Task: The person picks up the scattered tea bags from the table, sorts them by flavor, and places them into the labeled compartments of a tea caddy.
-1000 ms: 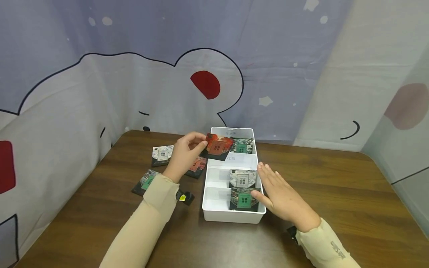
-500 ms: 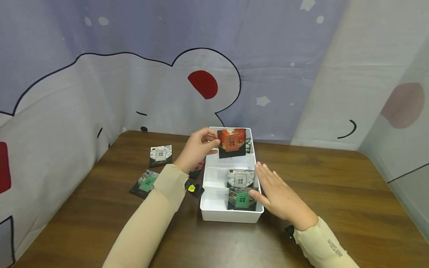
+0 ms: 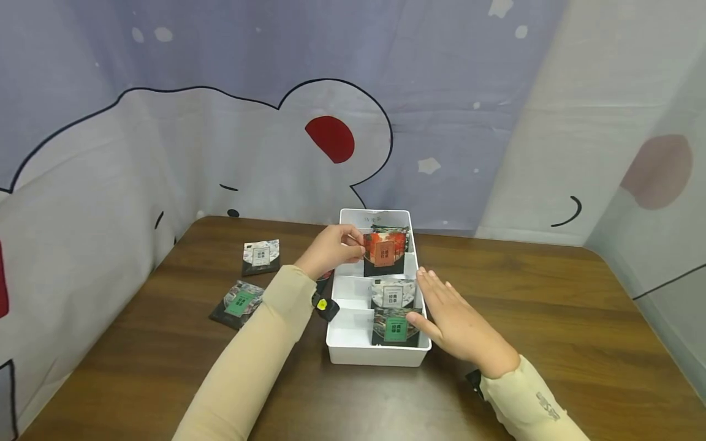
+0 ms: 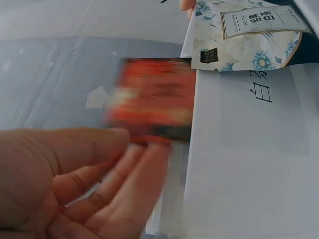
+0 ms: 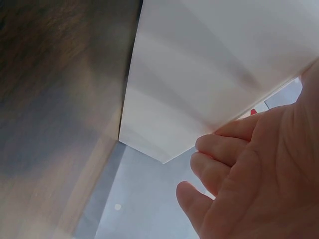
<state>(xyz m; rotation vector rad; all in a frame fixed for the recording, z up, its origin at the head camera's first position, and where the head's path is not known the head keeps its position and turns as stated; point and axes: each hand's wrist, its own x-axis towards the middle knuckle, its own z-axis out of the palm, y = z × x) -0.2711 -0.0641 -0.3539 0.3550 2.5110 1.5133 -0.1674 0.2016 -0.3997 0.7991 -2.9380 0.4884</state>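
Observation:
A red tea sachet [image 3: 384, 253] is pinched at its left edge by my left hand [image 3: 334, 250]. It is lowered at the second compartment from the back of a white divided box [image 3: 377, 356]. In the left wrist view the red sachet [image 4: 158, 94] is blurred between thumb and fingers. My right hand [image 3: 463, 324] lies along the box's right rim with straight fingers; the right wrist view shows the fingers [image 5: 219, 154] beside the box's outer wall [image 5: 199, 74]. In the box, a white sachet [image 3: 393, 294] and a green sachet [image 3: 396, 329] stand in the front compartments.
Left of the box, a white sachet [image 3: 261, 256] and a green sachet [image 3: 238, 304] lie on the wooden table [image 3: 165, 343]. Another sachet [image 3: 324, 280] is mostly hidden by my left wrist. A green sachet [image 3: 398, 229] stands at the back of the box, and a patterned curtain [image 3: 248, 141] hangs behind.
My left hand has carried the red sachet right over the box, then lowered it toward the second compartment from the back. My right hand has stayed at the right rim.

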